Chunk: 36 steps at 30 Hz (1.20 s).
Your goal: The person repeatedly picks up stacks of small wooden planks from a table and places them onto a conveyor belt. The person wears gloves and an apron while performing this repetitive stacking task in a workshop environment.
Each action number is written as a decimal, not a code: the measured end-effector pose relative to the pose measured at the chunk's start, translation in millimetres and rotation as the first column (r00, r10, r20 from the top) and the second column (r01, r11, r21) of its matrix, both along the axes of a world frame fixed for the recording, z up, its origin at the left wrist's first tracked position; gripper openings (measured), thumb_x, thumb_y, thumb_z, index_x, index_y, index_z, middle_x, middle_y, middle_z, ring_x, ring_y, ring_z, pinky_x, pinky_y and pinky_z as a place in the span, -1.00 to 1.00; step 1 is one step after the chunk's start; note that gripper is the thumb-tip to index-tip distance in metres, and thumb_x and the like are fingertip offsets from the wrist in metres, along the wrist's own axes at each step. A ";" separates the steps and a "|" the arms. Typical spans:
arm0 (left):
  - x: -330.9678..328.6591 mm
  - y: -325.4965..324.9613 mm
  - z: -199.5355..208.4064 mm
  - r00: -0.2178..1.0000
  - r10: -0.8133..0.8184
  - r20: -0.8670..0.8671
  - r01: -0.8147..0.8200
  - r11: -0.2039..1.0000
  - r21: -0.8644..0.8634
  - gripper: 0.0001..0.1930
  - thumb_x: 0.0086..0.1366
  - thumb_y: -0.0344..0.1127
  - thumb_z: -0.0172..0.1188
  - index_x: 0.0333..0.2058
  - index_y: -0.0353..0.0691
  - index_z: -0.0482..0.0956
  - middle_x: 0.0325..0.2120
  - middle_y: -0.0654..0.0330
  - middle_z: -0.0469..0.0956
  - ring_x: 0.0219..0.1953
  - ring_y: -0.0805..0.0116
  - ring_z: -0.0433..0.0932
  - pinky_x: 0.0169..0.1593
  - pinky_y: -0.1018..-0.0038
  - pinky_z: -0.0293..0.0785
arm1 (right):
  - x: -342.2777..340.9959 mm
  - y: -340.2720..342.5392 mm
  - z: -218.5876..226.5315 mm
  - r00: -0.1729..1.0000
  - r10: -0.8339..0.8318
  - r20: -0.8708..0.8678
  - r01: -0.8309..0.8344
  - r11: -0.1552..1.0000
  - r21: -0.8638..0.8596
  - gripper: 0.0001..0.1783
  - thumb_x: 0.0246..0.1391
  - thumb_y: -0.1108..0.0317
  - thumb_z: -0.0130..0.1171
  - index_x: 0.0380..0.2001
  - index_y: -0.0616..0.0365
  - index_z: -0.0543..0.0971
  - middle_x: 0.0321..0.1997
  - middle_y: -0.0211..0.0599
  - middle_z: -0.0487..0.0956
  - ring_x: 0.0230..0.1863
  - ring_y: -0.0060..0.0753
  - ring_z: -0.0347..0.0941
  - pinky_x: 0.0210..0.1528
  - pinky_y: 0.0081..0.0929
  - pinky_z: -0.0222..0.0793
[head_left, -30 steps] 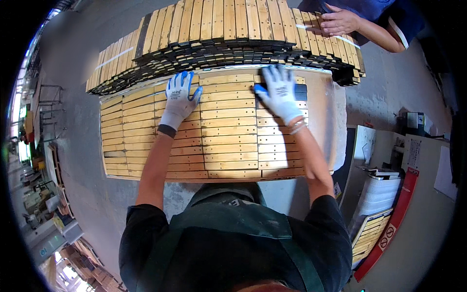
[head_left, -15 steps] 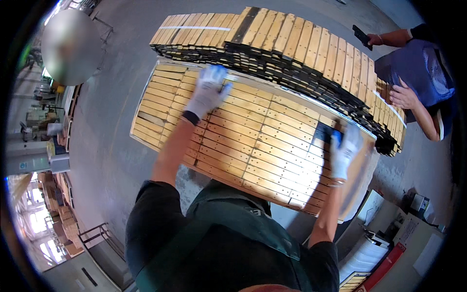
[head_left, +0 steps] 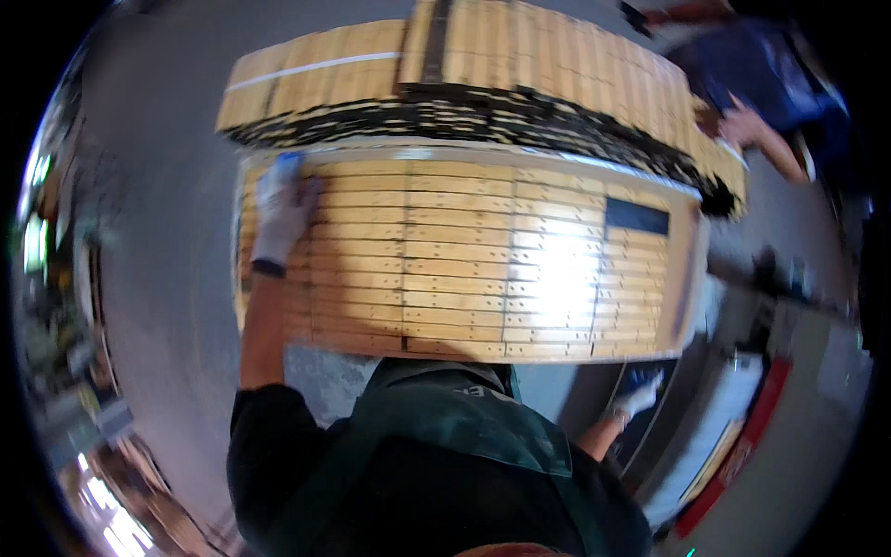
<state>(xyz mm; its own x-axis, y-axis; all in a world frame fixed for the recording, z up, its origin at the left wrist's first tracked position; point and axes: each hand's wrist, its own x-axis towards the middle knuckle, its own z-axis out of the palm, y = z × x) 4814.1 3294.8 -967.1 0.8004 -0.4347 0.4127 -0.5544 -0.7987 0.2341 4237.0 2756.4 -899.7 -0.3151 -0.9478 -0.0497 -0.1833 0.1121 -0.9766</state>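
In a shallow tray with pale edging (head_left: 687, 269), rows of yellow wooden slats (head_left: 455, 251) with small dark holes lie side by side. One dark slat (head_left: 637, 216) lies among them at the far right. My left hand (head_left: 286, 209), in a pale glove with blue fingertips, rests over the slats at the tray's left end, its thumb apart from the fingers. Off the tray's near right corner is my right hand (head_left: 639, 397), gloved likewise, low beside a dark surface. Blur hides whether its fingers hold anything.
Beyond the tray stands a long stack of wooden slats (head_left: 557, 65) with black edges, bound by white straps. At the far right a co-worker's bare hand (head_left: 747, 125) touches its end. A red-edged case or panel (head_left: 742, 446) stands at the lower right.
My left hand has moved left along the slats. My right hand has left the tray's right end and dropped toward me, past the near edge. The view has turned, so the tray looks straighter.
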 end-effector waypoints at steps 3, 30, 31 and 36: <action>25.0 30.1 19.8 0.961 0.231 -0.154 -0.217 0.971 0.102 -0.49 0.43 0.01 0.12 0.17 -0.24 0.49 0.04 -0.07 0.56 0.09 -0.05 0.51 0.21 0.10 0.39 | 17.1 0.2 -4.3 0.920 0.187 0.345 -0.242 0.963 0.123 -0.55 0.32 -0.07 0.19 -0.11 0.13 0.65 -0.35 -0.41 0.64 -0.40 -0.51 0.52 -0.36 -0.47 0.44; 110.3 155.4 -49.6 0.567 0.197 -0.800 -0.511 0.846 -0.154 -0.20 0.50 0.32 -0.24 0.13 -0.41 0.55 0.05 -0.26 0.57 0.06 -0.16 0.52 0.17 0.14 0.34 | 62.1 85.3 -74.5 0.567 0.188 0.802 -0.176 0.979 -0.105 -0.31 0.42 -0.13 -0.07 0.40 0.08 0.30 0.40 -0.17 0.42 0.31 -0.05 0.44 0.34 -0.02 0.40; 107.9 154.9 -51.0 0.615 0.190 -0.766 -0.496 0.848 -0.188 -0.21 0.51 0.31 -0.24 0.15 -0.40 0.53 0.06 -0.25 0.56 0.07 -0.15 0.52 0.18 0.16 0.34 | 62.2 83.7 -73.2 0.566 0.190 0.802 -0.154 0.980 -0.124 -0.32 0.42 -0.13 -0.08 0.40 0.08 0.30 0.40 -0.17 0.42 0.31 -0.04 0.44 0.34 -0.02 0.40; 90.0 151.1 -56.1 0.685 0.163 -0.710 -0.475 0.839 -0.265 -0.10 0.49 0.37 -0.26 0.22 -0.52 0.44 0.16 -0.16 0.53 0.12 -0.03 0.53 0.21 0.23 0.38 | 53.5 73.2 -72.8 0.587 0.185 0.788 -0.087 0.982 -0.165 -0.26 0.39 -0.16 -0.03 0.41 0.12 0.27 0.40 -0.14 0.41 0.30 -0.01 0.44 0.35 -0.05 0.39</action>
